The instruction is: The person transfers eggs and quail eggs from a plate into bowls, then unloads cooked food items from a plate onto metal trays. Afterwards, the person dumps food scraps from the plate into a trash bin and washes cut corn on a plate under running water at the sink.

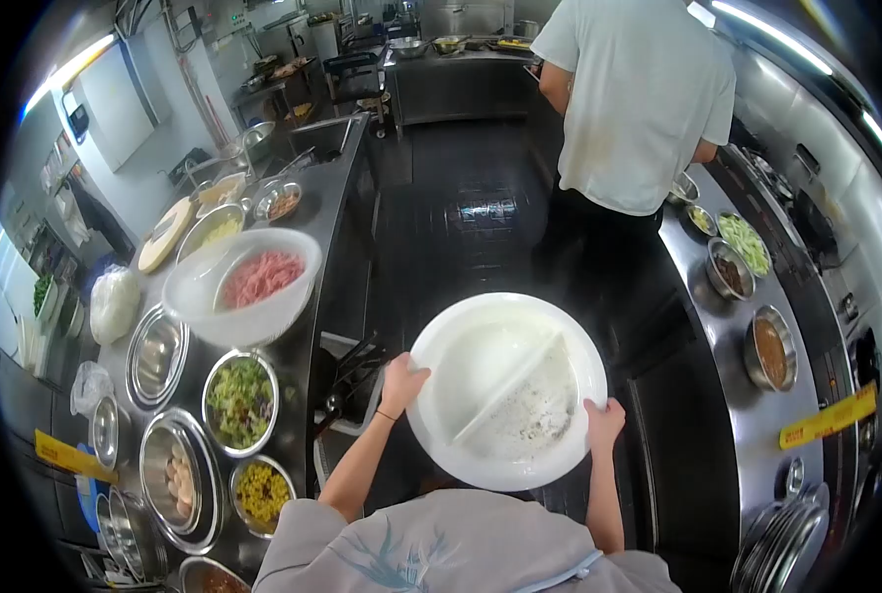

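A large white basin (439,346) is in front of my body, over the dark floor. A straight divider (508,390) splits its inside into two compartments. Whitish residue with dark specks (540,415) lies in the right one; the left one looks bare. My left hand (404,383) grips the rim on the left, thumb over the edge. On the opposite side my right hand (605,423) is closed on the rim. To the left, on the steel counter, a similar white basin (189,287) holds sliced pink meat (263,280).
The left steel counter (327,183) carries bowls of lettuce (240,400), a yellow chopped food (263,494) and a cutting board (164,234). A person in a white shirt (634,109) stands ahead at the right counter (693,252), which holds several food bowls and stacked metal plates (787,549).
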Available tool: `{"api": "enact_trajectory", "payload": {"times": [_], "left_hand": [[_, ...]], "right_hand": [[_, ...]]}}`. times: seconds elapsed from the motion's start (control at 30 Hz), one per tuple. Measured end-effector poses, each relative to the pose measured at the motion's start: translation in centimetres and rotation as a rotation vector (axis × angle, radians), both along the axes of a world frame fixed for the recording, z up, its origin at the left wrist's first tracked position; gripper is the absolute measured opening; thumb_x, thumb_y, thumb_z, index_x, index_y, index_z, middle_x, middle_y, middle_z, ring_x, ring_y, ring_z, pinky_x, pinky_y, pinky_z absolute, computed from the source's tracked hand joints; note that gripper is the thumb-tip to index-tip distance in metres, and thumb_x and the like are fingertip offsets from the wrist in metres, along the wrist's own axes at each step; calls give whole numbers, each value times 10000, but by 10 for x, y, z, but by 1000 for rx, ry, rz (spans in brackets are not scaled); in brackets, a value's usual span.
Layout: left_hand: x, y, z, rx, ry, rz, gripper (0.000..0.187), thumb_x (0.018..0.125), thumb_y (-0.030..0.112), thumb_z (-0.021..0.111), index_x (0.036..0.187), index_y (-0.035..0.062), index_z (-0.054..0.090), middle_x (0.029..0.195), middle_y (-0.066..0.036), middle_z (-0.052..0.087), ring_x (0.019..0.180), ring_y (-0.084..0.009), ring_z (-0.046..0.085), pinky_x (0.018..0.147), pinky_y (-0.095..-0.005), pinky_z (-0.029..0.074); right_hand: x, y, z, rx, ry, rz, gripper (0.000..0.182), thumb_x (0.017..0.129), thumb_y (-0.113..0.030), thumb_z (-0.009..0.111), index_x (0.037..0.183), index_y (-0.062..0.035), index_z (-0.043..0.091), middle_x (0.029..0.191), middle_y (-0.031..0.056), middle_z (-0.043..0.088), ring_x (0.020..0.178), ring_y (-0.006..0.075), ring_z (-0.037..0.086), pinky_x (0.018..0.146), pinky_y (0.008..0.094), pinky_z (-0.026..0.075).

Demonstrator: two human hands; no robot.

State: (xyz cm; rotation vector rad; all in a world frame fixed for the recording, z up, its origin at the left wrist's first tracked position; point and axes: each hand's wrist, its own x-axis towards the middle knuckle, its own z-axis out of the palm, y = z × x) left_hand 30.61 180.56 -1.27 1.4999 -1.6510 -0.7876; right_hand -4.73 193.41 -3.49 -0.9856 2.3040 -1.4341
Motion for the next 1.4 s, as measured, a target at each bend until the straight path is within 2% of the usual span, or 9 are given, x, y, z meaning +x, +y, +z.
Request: {"api": "enact_trajectory", "payload": {"times": [0.07,0.13,0.7,0.77,0.9,1.03,1.2,1.27,1.4], "left_hand": [[-3,-39,9,75,-79,92,305,611,174,658,762,-59,531,739,-250,580,719,-387,580,625,-391,452],[-2,-87,15,103,-39,137,303,610,171,661,757,-59,530,726,-239,583,699,-366,587,618,-384,452],[-5,-546,8,92,-1,272,276,633,146,653,784,-63,552,751,-217,605,725,-358,602,633,-369,464],[-9,-599,2,36,-28,277,254,632,132,662,798,-47,593,749,-168,634,680,-237,631,607,-317,476],[-14,-697,11,27,22,342,294,627,168,663,768,-62,545,766,-231,601,752,-364,600,635,-385,459],[-1,-785,5,14,-64,444,259,630,139,665,784,-49,574,739,-177,620,700,-257,625,622,-319,467],[25,-899,3,52,-69,535,257,626,138,666,749,-54,549,691,-182,591,646,-254,603,578,-330,446],[34,-951,5,-7,40,511,304,623,186,649,719,-64,505,731,-256,559,733,-398,567,616,-400,444],[52,-1054,19,145,-37,524,308,617,191,643,710,-63,497,718,-248,559,703,-396,561,601,-403,441]], "right_hand": [[-9,-57,2,-15,-24,30,268,612,-127,708,619,50,507,549,85,539,524,101,473,484,297,388],[-8,-121,13,54,-48,80,296,598,-165,704,654,64,526,592,164,573,531,218,563,515,350,424],[-22,-633,26,56,-72,242,235,624,-126,687,684,60,556,623,142,598,566,190,580,548,311,438],[-27,-690,28,23,-74,287,232,627,-123,681,681,62,552,625,145,596,564,196,579,555,317,439],[-33,-818,27,53,45,338,226,633,-125,676,703,57,562,626,154,592,564,212,579,563,334,441],[-23,-937,25,48,-84,398,248,626,-144,695,704,57,574,609,148,589,550,206,573,546,338,438],[1,-1077,21,45,-42,508,206,657,-107,690,735,55,590,624,107,603,545,151,555,530,296,432],[14,-1133,16,27,-9,520,231,658,-135,688,742,54,584,600,108,581,524,162,533,523,316,426],[29,-1237,15,71,16,534,244,652,-144,695,734,60,589,617,109,593,537,158,543,532,309,432]]}}
